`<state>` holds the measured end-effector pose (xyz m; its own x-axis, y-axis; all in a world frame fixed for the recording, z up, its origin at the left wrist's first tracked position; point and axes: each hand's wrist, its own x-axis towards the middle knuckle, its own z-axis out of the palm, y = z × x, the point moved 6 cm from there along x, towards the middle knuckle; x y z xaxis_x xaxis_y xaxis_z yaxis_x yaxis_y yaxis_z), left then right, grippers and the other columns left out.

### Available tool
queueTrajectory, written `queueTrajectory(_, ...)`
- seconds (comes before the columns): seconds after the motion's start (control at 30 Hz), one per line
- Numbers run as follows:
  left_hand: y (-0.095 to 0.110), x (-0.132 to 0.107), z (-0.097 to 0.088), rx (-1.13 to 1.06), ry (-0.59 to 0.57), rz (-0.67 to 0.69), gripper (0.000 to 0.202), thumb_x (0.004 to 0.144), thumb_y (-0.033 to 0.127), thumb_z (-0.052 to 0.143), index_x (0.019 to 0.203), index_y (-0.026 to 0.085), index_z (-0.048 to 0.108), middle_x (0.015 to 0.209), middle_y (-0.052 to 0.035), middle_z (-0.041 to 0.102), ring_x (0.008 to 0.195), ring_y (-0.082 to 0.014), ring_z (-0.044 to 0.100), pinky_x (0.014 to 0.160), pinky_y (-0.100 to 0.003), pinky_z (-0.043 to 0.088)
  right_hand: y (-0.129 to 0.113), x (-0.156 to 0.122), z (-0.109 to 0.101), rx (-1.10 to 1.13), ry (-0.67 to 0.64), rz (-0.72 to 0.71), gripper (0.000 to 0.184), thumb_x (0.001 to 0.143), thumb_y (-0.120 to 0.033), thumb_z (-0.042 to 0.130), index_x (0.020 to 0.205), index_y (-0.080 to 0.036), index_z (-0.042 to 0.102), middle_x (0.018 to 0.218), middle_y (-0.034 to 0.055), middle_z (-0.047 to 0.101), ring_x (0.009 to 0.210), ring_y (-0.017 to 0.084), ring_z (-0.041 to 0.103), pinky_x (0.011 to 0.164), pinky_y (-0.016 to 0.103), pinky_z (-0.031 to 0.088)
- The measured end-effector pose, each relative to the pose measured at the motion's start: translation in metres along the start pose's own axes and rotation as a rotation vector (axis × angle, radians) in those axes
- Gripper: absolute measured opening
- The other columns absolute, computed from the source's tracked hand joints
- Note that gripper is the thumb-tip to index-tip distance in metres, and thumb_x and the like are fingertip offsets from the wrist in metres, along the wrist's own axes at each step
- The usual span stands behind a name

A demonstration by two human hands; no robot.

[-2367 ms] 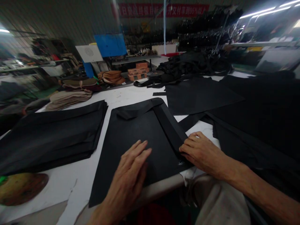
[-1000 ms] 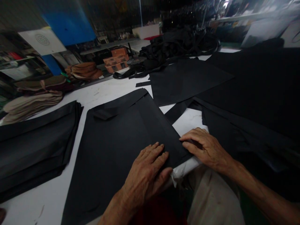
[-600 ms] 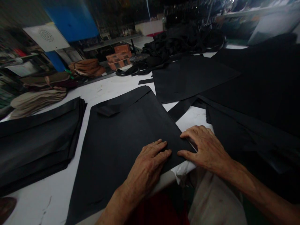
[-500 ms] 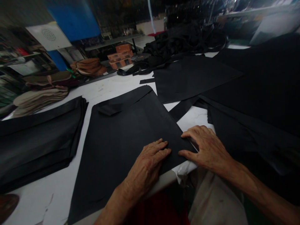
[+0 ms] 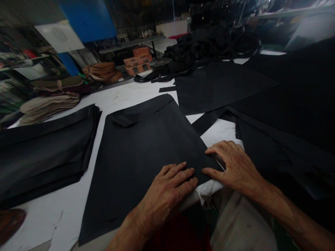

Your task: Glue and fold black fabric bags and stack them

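Note:
A black fabric panel point(image 5: 146, 146) lies flat on the white table point(image 5: 115, 96) in front of me, a folded flap along its far edge. Palm down near the panel's front right part is my left hand point(image 5: 170, 188), its fingers stretched out. My right hand point(image 5: 232, 164) is at the right edge of the panel. Its thumb and index finger are apart and touch the cloth near the corner, while its other fingers are partly hidden behind the hand.
To the left lies a stack of folded black pieces point(image 5: 49, 150). Black sheets point(image 5: 225, 83) and a heap of black straps point(image 5: 209, 48) cover the right and back. Farther off are orange boxes point(image 5: 137, 62) and tan cloth bundles point(image 5: 52, 104).
My left hand has shifted slightly toward the front edge, its fingers more spread. The right hand stays at the panel's edge. The whole view has shifted a little.

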<state>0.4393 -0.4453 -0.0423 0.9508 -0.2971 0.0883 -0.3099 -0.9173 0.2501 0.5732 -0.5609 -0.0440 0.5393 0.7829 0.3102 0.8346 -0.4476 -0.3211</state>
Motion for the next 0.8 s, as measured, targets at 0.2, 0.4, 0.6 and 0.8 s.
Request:
queueTrajectory(0.2,0.0,-0.003,0.003,-0.001,0.016,-0.004,0.031,0.096,0.027,0.036,0.126,0.027,0.046,0.138,0.0004,0.047,0.13,-0.0238,0.037,0.101,-0.043,0.033,0.002,-0.001,-0.001,0.002,-0.021,-0.053,0.023,0.082,-0.035,0.055,0.101,-0.023,0.056,0.097,0.0059,0.06,0.093,0.025,0.053,0.08,0.041,0.042)
queueTrajectory(0.4,0.001,-0.005,0.006,0.02,0.112,0.002,0.029,0.095,0.029,0.039,0.123,0.027,0.047,0.134,0.002,0.05,0.128,-0.0211,0.039,0.102,-0.039,0.029,-0.035,-0.033,0.002,-0.189,0.112,-0.323,0.04,0.09,-0.03,0.043,0.127,-0.013,0.047,0.131,0.0142,0.05,0.119,0.026,0.045,0.094,0.042,0.037)
queueTrajectory(0.6,0.007,-0.007,0.004,0.1,0.12,0.044,0.031,0.097,0.027,0.032,0.125,0.024,0.045,0.134,0.0028,0.049,0.127,-0.0209,0.039,0.104,-0.04,0.027,-0.046,-0.073,0.032,-0.302,0.108,-0.582,0.066,0.084,-0.047,0.049,0.138,-0.011,0.037,0.135,0.0155,0.049,0.119,0.032,0.047,0.101,0.052,0.025)
queueTrajectory(0.8,0.008,-0.011,0.004,0.128,0.12,0.023,0.029,0.097,0.029,0.033,0.121,0.024,0.047,0.135,0.0035,0.048,0.127,-0.0198,0.039,0.103,-0.037,0.029,-0.017,-0.077,0.039,-0.309,0.178,-0.545,0.068,0.084,-0.038,0.049,0.145,-0.016,0.026,0.132,0.0146,0.052,0.112,0.033,0.053,0.1,0.055,0.027)
